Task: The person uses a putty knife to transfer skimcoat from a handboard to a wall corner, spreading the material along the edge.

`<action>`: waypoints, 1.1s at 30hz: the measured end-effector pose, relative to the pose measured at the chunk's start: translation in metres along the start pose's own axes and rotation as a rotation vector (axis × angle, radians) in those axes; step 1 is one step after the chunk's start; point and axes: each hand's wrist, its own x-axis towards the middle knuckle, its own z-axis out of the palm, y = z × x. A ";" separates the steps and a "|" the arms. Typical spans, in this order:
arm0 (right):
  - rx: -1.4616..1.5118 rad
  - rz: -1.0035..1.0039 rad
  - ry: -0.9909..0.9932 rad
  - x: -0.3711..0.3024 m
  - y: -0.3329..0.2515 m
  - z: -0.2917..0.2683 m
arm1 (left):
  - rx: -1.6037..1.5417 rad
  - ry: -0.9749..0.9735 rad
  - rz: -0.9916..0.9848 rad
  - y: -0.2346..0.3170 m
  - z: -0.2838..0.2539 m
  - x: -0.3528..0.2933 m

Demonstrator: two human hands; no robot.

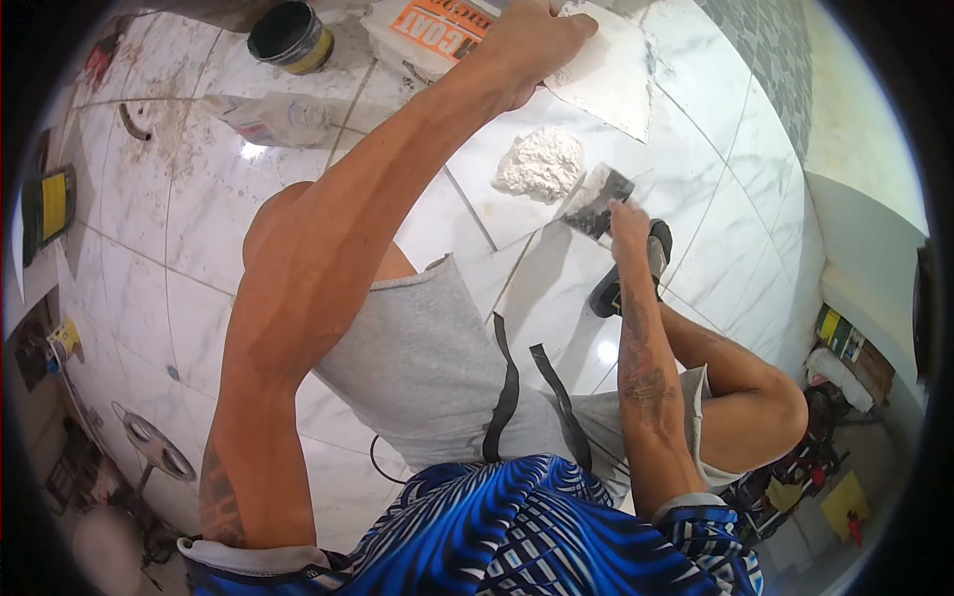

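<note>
On the shiny white floor (696,199), a person crouches and works with both hands. Up at the top, the left hand (532,45) presses down flat on a loose white tile (611,74), fingers spread over its near edge. The tile lies tilted, with one corner pointing down toward a soft white pile of paste (542,164). Just beside that pile, the right hand (628,223) grips the handle of a flat metal scraper (596,199). Its blade is smeared with paste and sits close to the pile's right side. A black and grey shoe (636,273) is right under that hand. Farther off, at the top left, stands a round tub with a dark lid (288,35). Next to the tile lies a white bag with an orange patch (432,30).
</note>
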 end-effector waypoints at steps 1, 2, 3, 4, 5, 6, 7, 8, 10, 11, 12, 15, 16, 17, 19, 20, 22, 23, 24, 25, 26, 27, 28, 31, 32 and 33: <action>0.116 0.074 -0.025 -0.005 0.014 0.004 | 0.029 0.019 0.001 0.001 0.001 -0.002; 0.233 0.148 -0.051 -0.007 0.026 0.008 | 0.058 0.038 0.003 0.003 0.002 -0.004; 0.236 0.148 -0.057 -0.011 0.031 0.017 | 0.064 0.042 0.000 -0.001 0.001 -0.001; 0.376 0.213 -0.050 -0.014 0.036 0.026 | 0.061 0.024 0.018 -0.005 -0.001 0.004; 0.515 0.279 -0.044 -0.018 0.041 0.035 | 0.059 0.005 0.035 -0.009 -0.002 0.007; 0.602 0.323 -0.014 -0.007 0.059 0.037 | 0.050 -0.011 0.041 -0.010 0.005 0.011; 0.604 0.326 -0.018 -0.010 0.058 0.044 | 0.078 0.026 0.043 -0.013 0.006 0.011; 0.610 0.320 -0.062 -0.014 0.058 0.055 | 0.106 0.062 0.045 -0.015 0.007 0.011; 0.426 0.270 -0.153 -0.015 0.058 0.065 | 0.103 0.059 0.087 -0.015 0.008 0.011; 0.427 0.267 -0.148 -0.015 0.059 0.069 | 0.099 0.055 0.126 -0.014 0.009 0.011; 0.635 0.365 -0.069 -0.025 0.051 0.085 | 0.103 0.059 0.123 -0.015 0.007 0.010; 0.840 0.433 0.000 -0.047 0.021 0.109 | 0.114 0.052 0.078 -0.014 -0.001 0.005; 0.844 0.432 0.038 -0.045 0.017 0.110 | 0.145 0.058 0.122 -0.015 0.001 0.006; 0.848 0.431 0.075 -0.043 0.013 0.112 | 0.176 0.063 0.167 -0.015 0.003 0.007; 0.941 0.389 0.097 -0.044 0.002 0.116 | 0.256 0.083 0.195 -0.021 0.007 0.011; 1.018 0.332 0.079 -0.043 -0.004 0.114 | 0.338 0.106 0.221 -0.025 0.010 0.013; 1.099 0.276 0.045 -0.045 -0.028 0.111 | 0.443 0.106 0.245 -0.036 0.006 0.019; 1.027 0.302 0.015 -0.045 -0.039 0.105 | 0.542 0.101 0.269 -0.043 0.006 0.020; 0.954 0.326 -0.009 -0.045 -0.047 0.098 | 0.541 0.098 0.271 -0.051 0.009 0.020; 0.955 0.325 -0.008 -0.044 -0.052 0.092 | 0.614 0.079 0.351 -0.059 0.013 0.020; 0.929 0.287 -0.026 -0.044 -0.057 0.086 | 0.687 0.059 0.430 -0.066 0.016 0.019; 0.902 0.249 -0.041 -0.043 -0.059 0.080 | 0.685 0.055 0.433 -0.071 0.021 0.018; 0.902 0.249 -0.037 -0.042 -0.061 0.075 | 0.742 -0.041 0.439 -0.077 0.027 0.016; 0.807 0.248 -0.078 -0.042 -0.070 0.064 | 0.803 -0.176 0.491 -0.099 0.040 0.009; 0.794 0.264 -0.081 -0.041 -0.071 0.062 | 0.827 -0.253 0.460 -0.104 0.045 0.005; 0.781 0.279 -0.085 -0.042 -0.075 0.060 | 0.852 -0.327 0.428 -0.110 0.048 0.004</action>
